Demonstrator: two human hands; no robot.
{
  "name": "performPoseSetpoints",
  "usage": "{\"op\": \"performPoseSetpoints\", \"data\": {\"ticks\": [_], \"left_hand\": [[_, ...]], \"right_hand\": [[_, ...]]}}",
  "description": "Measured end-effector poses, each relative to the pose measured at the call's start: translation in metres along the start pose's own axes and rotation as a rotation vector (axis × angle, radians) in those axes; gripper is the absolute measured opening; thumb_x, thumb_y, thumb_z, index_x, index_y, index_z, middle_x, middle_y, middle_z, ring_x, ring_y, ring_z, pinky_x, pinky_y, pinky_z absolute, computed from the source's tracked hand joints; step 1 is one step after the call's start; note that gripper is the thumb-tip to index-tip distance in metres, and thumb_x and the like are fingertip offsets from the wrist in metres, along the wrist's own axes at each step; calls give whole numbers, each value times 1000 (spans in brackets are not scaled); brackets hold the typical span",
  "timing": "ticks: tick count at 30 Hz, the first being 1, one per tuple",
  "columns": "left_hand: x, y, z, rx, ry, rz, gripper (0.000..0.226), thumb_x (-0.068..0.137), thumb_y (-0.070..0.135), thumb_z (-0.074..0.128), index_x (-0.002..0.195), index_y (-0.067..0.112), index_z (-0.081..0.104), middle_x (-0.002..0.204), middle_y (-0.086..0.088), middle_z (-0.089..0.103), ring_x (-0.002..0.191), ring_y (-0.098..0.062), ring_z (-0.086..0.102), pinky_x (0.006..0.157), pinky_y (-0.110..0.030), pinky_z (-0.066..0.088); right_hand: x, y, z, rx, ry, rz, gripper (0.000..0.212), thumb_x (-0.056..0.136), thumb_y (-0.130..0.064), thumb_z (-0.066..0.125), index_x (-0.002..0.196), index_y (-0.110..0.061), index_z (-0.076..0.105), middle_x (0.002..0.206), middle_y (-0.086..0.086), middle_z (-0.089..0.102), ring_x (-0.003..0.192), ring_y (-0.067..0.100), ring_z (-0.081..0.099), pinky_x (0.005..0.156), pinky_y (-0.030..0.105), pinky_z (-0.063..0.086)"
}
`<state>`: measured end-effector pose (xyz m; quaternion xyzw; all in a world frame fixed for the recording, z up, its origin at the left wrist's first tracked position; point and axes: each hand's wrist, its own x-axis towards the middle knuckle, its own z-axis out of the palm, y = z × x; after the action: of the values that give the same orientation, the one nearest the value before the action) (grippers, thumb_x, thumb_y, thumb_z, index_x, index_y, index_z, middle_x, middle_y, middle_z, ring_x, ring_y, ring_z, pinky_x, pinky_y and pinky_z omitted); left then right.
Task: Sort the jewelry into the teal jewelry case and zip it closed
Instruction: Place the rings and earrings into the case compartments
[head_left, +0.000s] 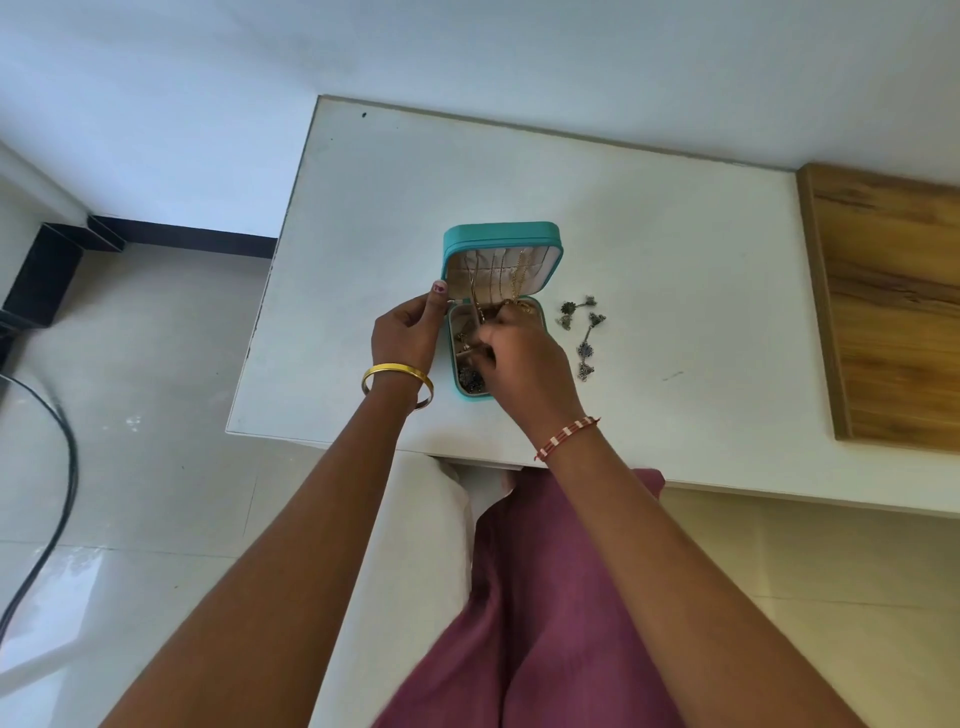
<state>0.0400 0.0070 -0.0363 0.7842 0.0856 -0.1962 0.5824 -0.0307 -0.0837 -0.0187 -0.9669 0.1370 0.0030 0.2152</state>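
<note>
The case (501, 236) is small, teal and rounded at the corners, standing open on the white table (649, 249) near its left end. Its lid is raised at the far side and shows a beige lining with gathered pockets; thin gold chains (517, 283) hang down the lining toward the hinge. No writing or brand can be read on it. The lower tray, also pale inside, holds a few small dark and metal pieces (470, 378), too small to name.

The left hand (408, 332) sits at the case's left edge, thumb up against the lid, fingers curled and pinching a small metal piece there. The right hand (522, 358) reaches over the tray with fingers curled down into it; whether they hold anything cannot be told.

On the table just right of the case lie dark silver earrings (582, 332), apart from it. A gold bangle (397, 384) circles the left wrist, a red thread band (567, 437) the right. A wooden board (893, 312) lies at the table's right end.
</note>
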Motion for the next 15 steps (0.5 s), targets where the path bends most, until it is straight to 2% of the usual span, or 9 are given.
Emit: {"op": "performPoseSetpoints", "data": {"ticks": [3,6,9,15], "left_hand": [[0,0,0,8,2,3,43,90,41,50,113,8,65,115,-10,66,107,-23,60,88,-26,44],[0,-1,0,15,4,1,44,90,42,50,113,8,65,116,-10,66,107,-23,59,87,-26,43],[1,-1,0,15,1,1,45,89,43,50,114,8,65,117,-10,66,108,-23,59,88,-25,43],[1,0,0,16,0,1,45,90,42,49,116,8,63,119,-10,64,110,-24,58,93,-30,44]], "right_hand": [[1,-1,5,-76,55,-34,16,86,-8,56,98,-5,66,106,13,57,93,33,57,63,31,42],[0,-2,11,-97,121,-41,8,77,-3,65,85,-4,68,92,15,62,78,35,61,54,29,45],[0,-3,16,-90,192,-30,11,66,-1,73,74,-4,68,80,14,63,67,33,62,47,28,47],[-1,-6,20,-82,233,-5,12,65,-2,77,74,-4,69,78,14,65,66,31,63,49,31,52]]}}
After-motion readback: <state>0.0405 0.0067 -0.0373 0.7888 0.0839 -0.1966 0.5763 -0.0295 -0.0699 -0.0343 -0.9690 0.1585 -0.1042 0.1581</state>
